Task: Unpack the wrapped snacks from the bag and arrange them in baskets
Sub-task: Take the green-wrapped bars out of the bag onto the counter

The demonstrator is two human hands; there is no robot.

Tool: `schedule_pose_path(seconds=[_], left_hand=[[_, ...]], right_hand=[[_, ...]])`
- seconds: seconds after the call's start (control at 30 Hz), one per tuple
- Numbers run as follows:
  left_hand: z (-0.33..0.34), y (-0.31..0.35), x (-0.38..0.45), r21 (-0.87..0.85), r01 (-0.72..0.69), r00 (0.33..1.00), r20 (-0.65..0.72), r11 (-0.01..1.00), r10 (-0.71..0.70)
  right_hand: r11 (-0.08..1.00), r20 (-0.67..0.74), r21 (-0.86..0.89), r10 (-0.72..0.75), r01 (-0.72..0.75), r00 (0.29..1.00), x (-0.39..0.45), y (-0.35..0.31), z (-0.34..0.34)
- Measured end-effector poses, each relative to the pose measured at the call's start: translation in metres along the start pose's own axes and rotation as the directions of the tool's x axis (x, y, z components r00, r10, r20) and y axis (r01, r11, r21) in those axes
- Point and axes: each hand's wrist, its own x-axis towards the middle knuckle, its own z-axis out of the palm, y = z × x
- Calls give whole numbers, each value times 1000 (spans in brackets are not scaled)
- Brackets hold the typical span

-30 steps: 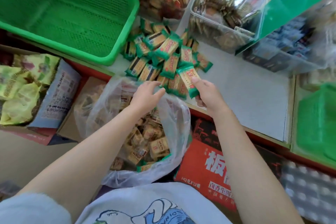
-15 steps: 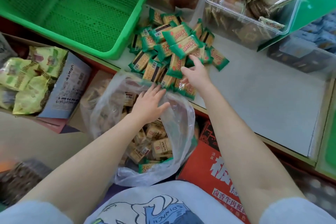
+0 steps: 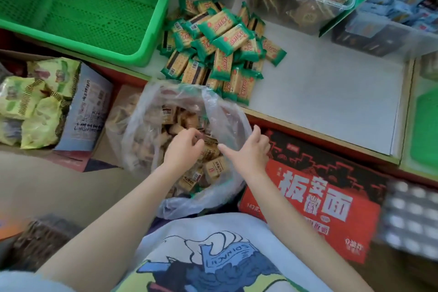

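The left hand [image 3: 183, 148] was down inside the open mouth of the clear bag [image 3: 227, 187], its fingers curled over the wrapped snacks [image 3: 212, 168] lying there; whether it actually gripped one could not be told. The right hand [image 3: 250, 149] was at the bag's right rim, fingers fairly straight and spread, thumb pointing left toward the other hand, touching the plastic. A fold of the bag stood up between the hands and the counter [image 3: 320, 92].

On the counter, just beyond the bag, lay a loose pile [image 3: 220, 47] of green-edged snack packets, some overlapping the counter's front edge. Left of the pile, touching it or nearly so, sat a green basket [image 3: 151, 38] with nothing in it. Behind the pile stood a clear bin [image 3: 301, 16] of brown wrapped goods. A red carton [image 3: 312, 199] sat right of the bag, below the counter, and a box of yellow-green packs [image 3: 35, 104] sat to its left.
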Motion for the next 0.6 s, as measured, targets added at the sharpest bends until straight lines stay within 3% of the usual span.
schedule_pose_path(seconds=[0.07, 0.1, 0.17, 0.27, 0.3, 0.37, 0.43, 0.47, 0.57, 0.6], left_hand=[[10, -17, -12, -24, 50, 989, 143, 998, -46], [15, -23, -17, -30, 57, 977, 207, 998, -50], [22, -34, -27, -40, 47, 953, 303, 998, -32], [29, -42, -35, -60, 25, 940, 342, 998, -3], [30, -43, -34, -72, 33, 940, 340, 997, -7], [33, -43, -34, -114, 48, 930, 368, 992, -3], [35, -38, -36, -186, 74, 910, 414, 980, 10], [35, -33, -38, -218, 85, 899, 437, 972, 19], [36, -15, -42, -272, 85, 879, 473, 958, 56], [36, -10, -42, -281, 77, 877, 475, 956, 69]], right_hand=[[986, 3, -108, 126, -125, 992, -21, 19, 29], [973, 46, -78, 220, -216, 974, -28, 28, 40], [922, 126, 61, 373, -382, 919, -35, 51, 53], [828, 123, 305, 455, -470, 882, -38, 75, 50], [762, 123, 425, 485, -488, 866, -36, 78, 48], [503, 193, 706, 540, -499, 819, -35, 81, 47], [288, 259, 843, 523, -454, 812, -36, 80, 44], [235, 276, 868, 503, -437, 819, -38, 79, 43], [213, 305, 892, 368, -398, 879, -48, 68, 37], [254, 313, 880, 326, -401, 892, -49, 66, 36]])
